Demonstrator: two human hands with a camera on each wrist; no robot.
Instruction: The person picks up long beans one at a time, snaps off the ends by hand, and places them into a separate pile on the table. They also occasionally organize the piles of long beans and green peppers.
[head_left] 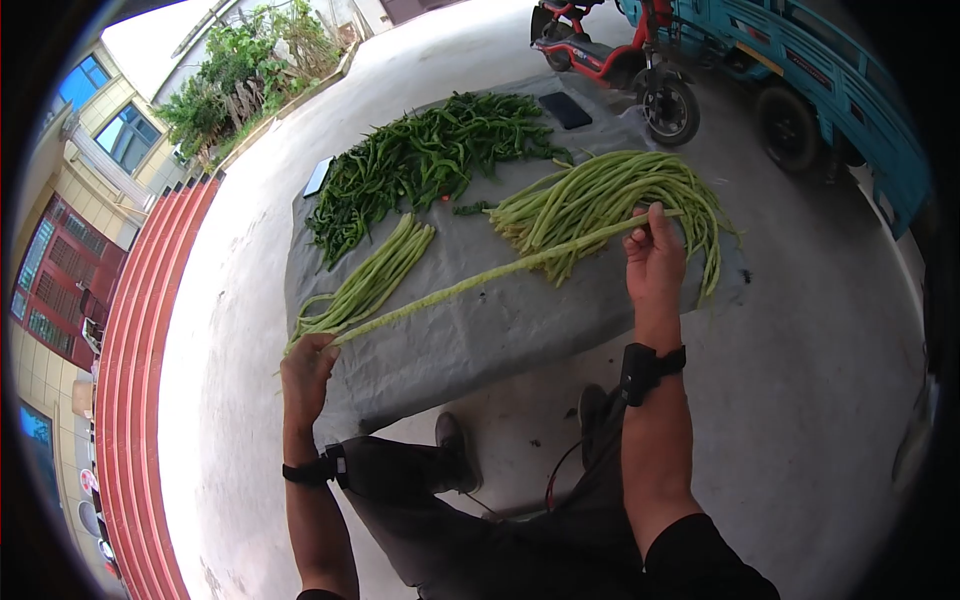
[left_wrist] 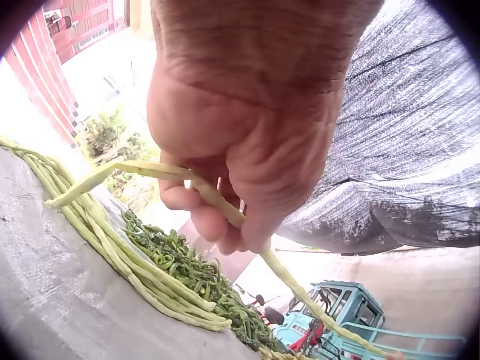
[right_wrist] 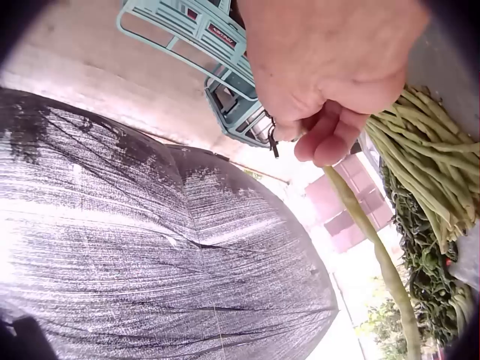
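Note:
One long pale-green yardlong bean [head_left: 455, 290] is stretched between both hands, slanting up to the right above the grey sheet. My left hand [head_left: 308, 372] pinches its lower end between thumb and curled fingers; a short tip sticks out past them in the left wrist view. The right hand [head_left: 655, 262] grips the other end, close to the large pile of yardlong beans [head_left: 600, 195]. A smaller bundle of yardlong beans [head_left: 375, 270] lies just beyond the left hand. In the right wrist view the bean [right_wrist: 379, 259] runs down from the fingertips.
Green chili peppers [head_left: 430, 155] are heaped along the far side of the grey sheet [head_left: 520, 320]. A dark phone [head_left: 566, 110] and a light phone [head_left: 318, 177] lie near the heap. Beyond stand a red scooter [head_left: 610, 60] and a blue cargo tricycle [head_left: 800, 70]; red steps [head_left: 150, 370] are at left.

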